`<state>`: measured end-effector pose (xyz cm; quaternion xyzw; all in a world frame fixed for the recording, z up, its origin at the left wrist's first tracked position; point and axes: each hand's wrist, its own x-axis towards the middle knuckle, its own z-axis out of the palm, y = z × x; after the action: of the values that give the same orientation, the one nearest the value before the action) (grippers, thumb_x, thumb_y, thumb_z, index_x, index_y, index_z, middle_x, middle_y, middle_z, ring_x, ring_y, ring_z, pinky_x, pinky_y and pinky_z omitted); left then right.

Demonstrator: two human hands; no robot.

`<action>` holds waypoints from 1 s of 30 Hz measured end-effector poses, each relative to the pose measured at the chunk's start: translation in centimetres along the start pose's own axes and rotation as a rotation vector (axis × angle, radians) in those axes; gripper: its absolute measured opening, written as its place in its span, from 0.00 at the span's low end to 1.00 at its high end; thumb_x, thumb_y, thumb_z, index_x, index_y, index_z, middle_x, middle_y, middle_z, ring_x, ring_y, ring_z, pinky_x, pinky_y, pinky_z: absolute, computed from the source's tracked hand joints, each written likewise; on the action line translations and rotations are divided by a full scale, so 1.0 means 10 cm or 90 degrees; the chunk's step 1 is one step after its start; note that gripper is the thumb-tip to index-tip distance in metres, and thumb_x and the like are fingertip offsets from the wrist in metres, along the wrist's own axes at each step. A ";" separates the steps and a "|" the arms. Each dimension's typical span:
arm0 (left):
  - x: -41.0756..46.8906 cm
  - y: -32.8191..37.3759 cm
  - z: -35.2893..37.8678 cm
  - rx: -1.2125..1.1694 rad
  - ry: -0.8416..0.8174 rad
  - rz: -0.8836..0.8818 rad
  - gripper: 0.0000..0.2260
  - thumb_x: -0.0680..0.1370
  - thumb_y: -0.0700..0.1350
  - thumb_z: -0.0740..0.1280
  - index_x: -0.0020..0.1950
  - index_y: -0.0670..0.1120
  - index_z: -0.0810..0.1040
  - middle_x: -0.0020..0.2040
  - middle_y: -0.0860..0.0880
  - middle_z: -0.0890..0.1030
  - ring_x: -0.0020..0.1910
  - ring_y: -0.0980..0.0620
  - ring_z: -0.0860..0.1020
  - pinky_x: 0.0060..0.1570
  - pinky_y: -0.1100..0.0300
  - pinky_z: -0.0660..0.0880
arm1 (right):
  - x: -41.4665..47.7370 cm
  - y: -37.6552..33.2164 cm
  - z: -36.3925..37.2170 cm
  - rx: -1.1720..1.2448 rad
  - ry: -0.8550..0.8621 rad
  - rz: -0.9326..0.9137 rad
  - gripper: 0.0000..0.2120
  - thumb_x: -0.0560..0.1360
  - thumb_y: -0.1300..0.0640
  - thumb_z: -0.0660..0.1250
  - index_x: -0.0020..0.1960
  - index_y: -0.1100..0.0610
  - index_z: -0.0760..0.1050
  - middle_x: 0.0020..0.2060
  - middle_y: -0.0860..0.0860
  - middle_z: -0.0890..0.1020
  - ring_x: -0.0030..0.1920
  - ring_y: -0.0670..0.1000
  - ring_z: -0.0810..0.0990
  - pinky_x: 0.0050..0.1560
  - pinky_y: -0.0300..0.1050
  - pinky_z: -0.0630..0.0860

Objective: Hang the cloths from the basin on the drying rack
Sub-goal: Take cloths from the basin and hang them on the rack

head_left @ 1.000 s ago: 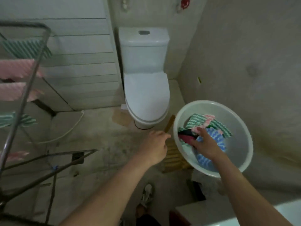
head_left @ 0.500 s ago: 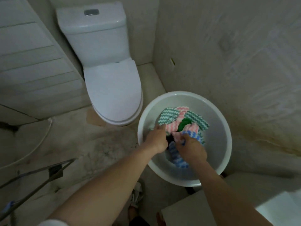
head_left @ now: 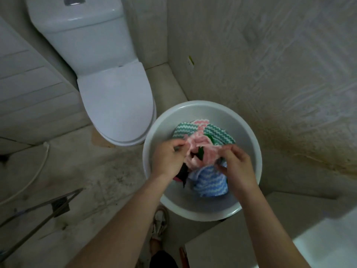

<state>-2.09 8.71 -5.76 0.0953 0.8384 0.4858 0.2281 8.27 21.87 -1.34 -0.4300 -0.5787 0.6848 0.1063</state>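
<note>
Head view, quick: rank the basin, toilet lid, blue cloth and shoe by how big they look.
1. basin, largest, though it seems nearer the camera than the lid
2. toilet lid
3. blue cloth, partly covered
4. shoe, smallest

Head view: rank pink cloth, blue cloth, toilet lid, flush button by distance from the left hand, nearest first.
1. pink cloth: pinched by the left hand, over the basin.
2. blue cloth: just right of the hand, in the basin.
3. toilet lid: up-left, outside the basin.
4. flush button: atop the tank, farthest.
</note>
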 end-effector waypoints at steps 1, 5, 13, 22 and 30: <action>-0.03 0.05 -0.05 -0.083 0.015 0.009 0.07 0.74 0.50 0.68 0.45 0.49 0.82 0.39 0.51 0.84 0.39 0.52 0.82 0.44 0.56 0.78 | 0.01 -0.02 -0.01 0.158 -0.001 0.115 0.08 0.75 0.65 0.62 0.36 0.62 0.72 0.32 0.57 0.71 0.34 0.48 0.72 0.33 0.40 0.73; -0.15 0.32 -0.29 -0.453 0.005 -0.118 0.09 0.80 0.40 0.60 0.43 0.44 0.77 0.37 0.52 0.82 0.38 0.55 0.79 0.42 0.61 0.77 | 0.07 -0.05 -0.04 0.438 -0.049 0.381 0.07 0.75 0.59 0.59 0.47 0.58 0.75 0.41 0.53 0.79 0.40 0.50 0.79 0.28 0.41 0.79; -0.35 0.44 -0.65 -0.641 -0.143 -0.208 0.11 0.71 0.40 0.70 0.52 0.39 0.78 0.47 0.38 0.81 0.43 0.42 0.82 0.45 0.51 0.80 | 0.05 -0.08 0.26 -0.297 -0.029 -0.051 0.07 0.76 0.58 0.64 0.40 0.54 0.71 0.33 0.52 0.77 0.37 0.55 0.77 0.47 0.58 0.80; -0.68 0.54 -1.22 -0.604 -0.063 -0.205 0.14 0.80 0.46 0.62 0.60 0.38 0.77 0.53 0.40 0.83 0.52 0.44 0.81 0.55 0.52 0.76 | -0.45 -0.68 0.83 0.240 -0.267 0.192 0.07 0.76 0.56 0.63 0.42 0.56 0.77 0.34 0.54 0.75 0.30 0.49 0.76 0.29 0.39 0.74; -1.06 0.46 -1.91 -0.512 -0.037 -0.160 0.21 0.76 0.60 0.64 0.57 0.45 0.80 0.51 0.48 0.85 0.53 0.50 0.82 0.59 0.52 0.75 | -0.94 -0.97 1.41 -0.026 -0.572 0.054 0.13 0.67 0.61 0.72 0.52 0.59 0.82 0.47 0.57 0.84 0.48 0.55 0.83 0.51 0.48 0.79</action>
<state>-2.17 -7.71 9.36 -0.0908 0.5805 0.7396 0.3283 0.50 8.89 11.11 -0.1151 -0.5630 0.7956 -0.1921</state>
